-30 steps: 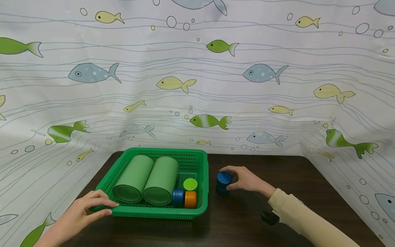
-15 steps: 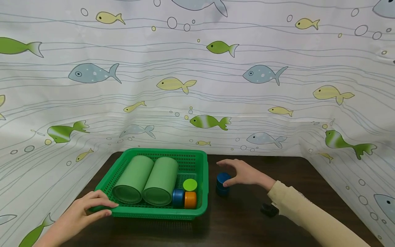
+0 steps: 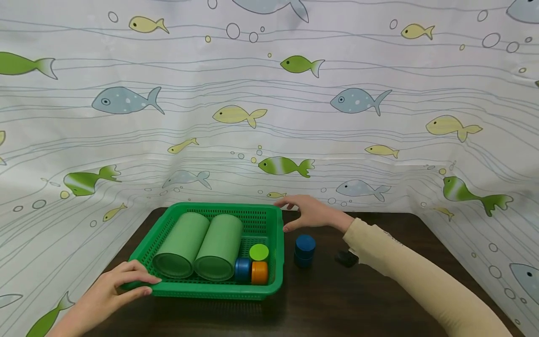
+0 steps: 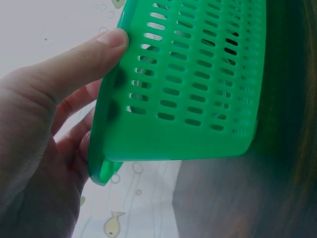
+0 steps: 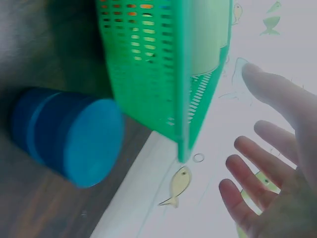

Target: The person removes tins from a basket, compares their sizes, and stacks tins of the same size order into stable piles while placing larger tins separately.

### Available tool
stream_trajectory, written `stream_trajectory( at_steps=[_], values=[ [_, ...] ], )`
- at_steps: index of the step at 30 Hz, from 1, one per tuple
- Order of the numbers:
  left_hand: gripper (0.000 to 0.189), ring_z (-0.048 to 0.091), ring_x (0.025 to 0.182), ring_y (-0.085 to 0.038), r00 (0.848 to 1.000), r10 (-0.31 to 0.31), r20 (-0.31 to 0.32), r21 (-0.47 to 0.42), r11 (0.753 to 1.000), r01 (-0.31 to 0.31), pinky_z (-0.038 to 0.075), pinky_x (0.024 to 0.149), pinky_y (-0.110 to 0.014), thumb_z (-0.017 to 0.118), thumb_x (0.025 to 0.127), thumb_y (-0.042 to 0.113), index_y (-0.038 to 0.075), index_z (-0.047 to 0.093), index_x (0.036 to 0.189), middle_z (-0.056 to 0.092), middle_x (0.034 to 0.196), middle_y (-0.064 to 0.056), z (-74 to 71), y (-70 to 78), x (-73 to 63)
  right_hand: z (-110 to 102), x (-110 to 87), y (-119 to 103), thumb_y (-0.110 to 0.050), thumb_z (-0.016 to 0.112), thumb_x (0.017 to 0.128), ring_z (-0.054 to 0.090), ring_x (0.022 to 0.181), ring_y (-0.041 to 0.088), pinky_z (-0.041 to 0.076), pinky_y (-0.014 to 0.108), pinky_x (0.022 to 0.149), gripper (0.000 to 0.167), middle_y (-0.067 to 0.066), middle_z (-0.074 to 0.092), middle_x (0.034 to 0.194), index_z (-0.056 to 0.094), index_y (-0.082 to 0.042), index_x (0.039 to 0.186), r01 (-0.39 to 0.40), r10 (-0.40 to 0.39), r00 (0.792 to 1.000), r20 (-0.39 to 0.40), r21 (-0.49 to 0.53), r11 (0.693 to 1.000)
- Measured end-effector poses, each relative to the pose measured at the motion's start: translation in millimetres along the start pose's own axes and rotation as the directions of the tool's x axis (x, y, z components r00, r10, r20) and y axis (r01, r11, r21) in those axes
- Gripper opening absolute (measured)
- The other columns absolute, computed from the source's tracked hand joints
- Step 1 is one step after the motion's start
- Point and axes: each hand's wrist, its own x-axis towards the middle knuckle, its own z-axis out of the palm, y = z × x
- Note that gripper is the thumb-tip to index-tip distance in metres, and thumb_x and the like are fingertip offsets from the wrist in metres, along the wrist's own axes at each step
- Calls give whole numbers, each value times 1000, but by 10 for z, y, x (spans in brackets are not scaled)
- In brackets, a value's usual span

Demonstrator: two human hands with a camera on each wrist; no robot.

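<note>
A green plastic basket (image 3: 275, 281) with slotted walls stands on the left of the table. My left hand (image 3: 120, 285) grips its front left corner, with the thumb (image 4: 106, 47) on the outer side of the rim. Near the back right corner of the basket, my right hand (image 3: 309, 213) hovers with fingers spread and nothing in them. Below it, right of the basket, a blue cylinder (image 3: 304, 250) with a seam around its middle stands upright; whether it is two stacked pieces I cannot tell.
Two light green canisters (image 3: 183, 243) lie side by side in the basket. Beside them are a blue jar (image 3: 243, 270), an orange jar (image 3: 259, 273) and a lime-green lid (image 3: 258, 252). A fish-print curtain (image 3: 269, 117) surrounds the dark table (image 3: 337, 299).
My right hand has let go of the blue cylinder and moved up and left, toward the basket's back right corner. The cylinder stays standing. My left hand keeps its place.
</note>
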Motion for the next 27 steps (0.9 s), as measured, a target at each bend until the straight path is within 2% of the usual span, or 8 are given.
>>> stream_trajectory(
  at_steps=[6,11,16,19,27],
  values=[
    [55,51,88,9,1000,3,-4,3,1000,-3,41,70,-8,85,60,-8,25,75,102,57,97,24,2,5,-2,-46,254,-175,-32,76,88,55,126,34,48,46,102,65,9,54,145,51,-11,143,10,-6,995,95,-40,999],
    [55,51,88,9,1000,5,-11,6,1000,-4,41,69,-7,85,59,-8,25,75,102,57,97,24,6,-2,-11,-57,443,-276,-36,77,86,54,127,32,46,47,105,68,7,54,146,50,-10,144,25,-15,987,162,-57,998],
    [54,51,88,9,1000,2,-5,-3,1000,-2,41,69,-8,85,60,-8,24,75,102,57,97,24,-1,-4,-15,-21,595,-364,-39,79,84,53,125,22,46,41,104,66,-2,53,146,53,-23,143,-5,20,978,208,-72,997],
    [53,51,88,9,1000,-1,-3,-5,1000,1,41,68,-8,85,61,-8,24,75,102,57,97,24,-3,0,-14,4,668,-421,-38,80,83,53,125,20,46,39,104,63,-6,53,146,55,-28,140,-15,35,971,235,-89,996],
    [52,51,87,9,1000,-8,-8,-1,1000,8,41,68,-7,85,61,-8,24,75,101,57,96,23,-7,12,-6,94,831,-541,-31,80,84,50,135,26,45,41,107,63,-4,48,151,55,-27,141,3,37,946,323,-121,993]
  ],
)
